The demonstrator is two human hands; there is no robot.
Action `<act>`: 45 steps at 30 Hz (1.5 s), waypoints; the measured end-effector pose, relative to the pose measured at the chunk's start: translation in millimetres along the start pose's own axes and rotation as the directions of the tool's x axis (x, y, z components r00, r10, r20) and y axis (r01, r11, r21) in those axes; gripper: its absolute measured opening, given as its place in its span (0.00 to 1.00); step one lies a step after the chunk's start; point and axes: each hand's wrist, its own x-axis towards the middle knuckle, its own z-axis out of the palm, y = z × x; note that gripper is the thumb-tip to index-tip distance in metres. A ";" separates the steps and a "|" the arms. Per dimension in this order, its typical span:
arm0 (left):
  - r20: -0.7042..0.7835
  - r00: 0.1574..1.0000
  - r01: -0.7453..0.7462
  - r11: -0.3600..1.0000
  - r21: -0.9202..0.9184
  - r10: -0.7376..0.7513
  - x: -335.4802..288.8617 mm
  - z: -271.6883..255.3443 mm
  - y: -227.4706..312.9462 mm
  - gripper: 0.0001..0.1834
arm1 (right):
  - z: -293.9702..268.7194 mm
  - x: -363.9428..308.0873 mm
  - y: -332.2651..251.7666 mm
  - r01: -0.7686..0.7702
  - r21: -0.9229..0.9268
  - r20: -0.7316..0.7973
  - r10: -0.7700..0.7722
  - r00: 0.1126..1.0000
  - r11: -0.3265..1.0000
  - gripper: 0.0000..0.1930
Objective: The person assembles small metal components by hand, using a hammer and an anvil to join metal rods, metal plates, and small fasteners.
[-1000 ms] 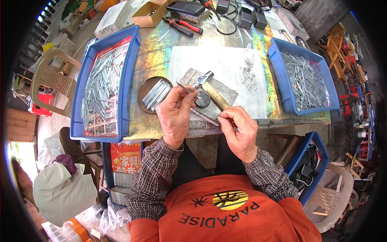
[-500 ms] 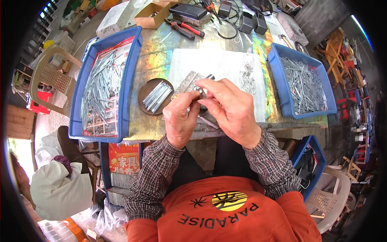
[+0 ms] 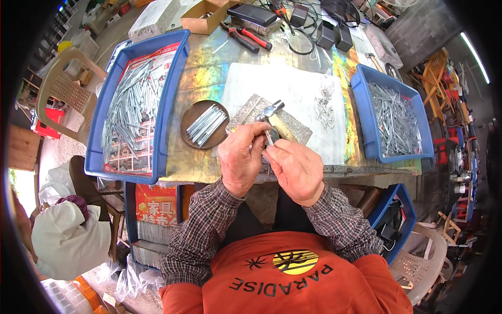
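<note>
My left hand point(image 3: 241, 159) and my right hand point(image 3: 296, 170) meet above the table's near edge, both with fingers pinched. A short, thin metal rod point(image 3: 269, 138) stands between their fingertips; the right fingers grip its lower end, and the left ones close by its upper end. Fingers hide part of it. Just beyond lies a hammer point(image 3: 273, 108) with a wooden handle, resting on a speckled stone block point(image 3: 250, 108). Left of my hands, a round brown dish point(image 3: 220, 137) holds a bundle of several slim metal rods point(image 3: 206, 125).
Blue trays of metal rods stand at left point(image 3: 171, 112) and right point(image 3: 372, 140). White sheeting point(image 3: 300, 83) bears small wire pieces point(image 3: 324, 109). Red-handled pliers point(image 3: 248, 39), cables and black boxes point(image 3: 334, 36) lie at the back. A person in white point(image 3: 73, 243) is at lower left.
My right hand has come down and nearer to me, uncovering the hammer's head and handle. The thin rod now shows between my fingertips. The whole view has shifted slightly.
</note>
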 end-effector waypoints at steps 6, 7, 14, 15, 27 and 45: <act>0.002 1.000 0.013 1.000 0.000 -0.013 -2.5 0.7 -0.5 0.12 | 4.8 -14.5 -3.5 -0.019 -0.002 -0.025 0.019 1.000 1.000 0.14; -0.008 1.000 0.024 1.000 0.002 -0.024 -3.4 1.1 -1.1 0.12 | 7.7 -17.3 -5.0 -0.051 0.012 -0.035 0.051 0.998 0.999 0.14; -0.029 0.999 0.032 0.999 -0.007 -0.032 -4.3 3.3 -6.3 0.10 | -0.7 -20.7 -8.2 -0.142 0.006 -0.005 0.142 0.990 0.990 0.21; -0.033 0.999 0.031 1.000 -0.006 -0.031 -4.7 2.5 -5.4 0.10 | -6.5 -18.8 -10.1 -0.139 0.008 -0.004 0.139 0.990 0.990 0.21; -0.064 0.998 0.025 0.999 -0.024 -0.027 -3.7 5.2 -0.2 0.07 | -31.5 -33.9 -0.9 -0.343 -0.512 0.179 0.489 0.854 0.787 0.17; -0.099 0.995 -0.019 0.999 0.029 0.022 -4.0 5.4 0.5 0.06 | -89.6 -5.3 -27.0 -0.262 -0.120 0.018 0.266 0.964 0.957 0.14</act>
